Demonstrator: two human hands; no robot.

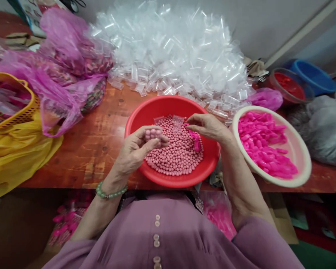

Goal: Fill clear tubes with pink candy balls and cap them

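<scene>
My left hand [136, 149] is closed around a small clear plastic tube [153, 133] filled with pink balls, held above the left side of a red basin [179, 182]. Loose pink beads [173, 157] cover the basin's bottom. Two clear empty tubes, one of them a tube [178, 121] near the back, rest on the beads. Over the basin's right side, my right hand [208, 126] pinches a bright pink plastic piece [188, 128], partly hidden by the fingers. Just below that hand, another bright pink piece [196, 142] lies on the beads.
A large heap of clear tubes [170, 52] lies behind the basin. To the right stands a cream basin [304, 164] of pink plastic pieces. Pink bags [64, 101], a yellow basket [30, 106] and a yellow bag [22, 160] are at left; a blue basin [315, 76] is far right.
</scene>
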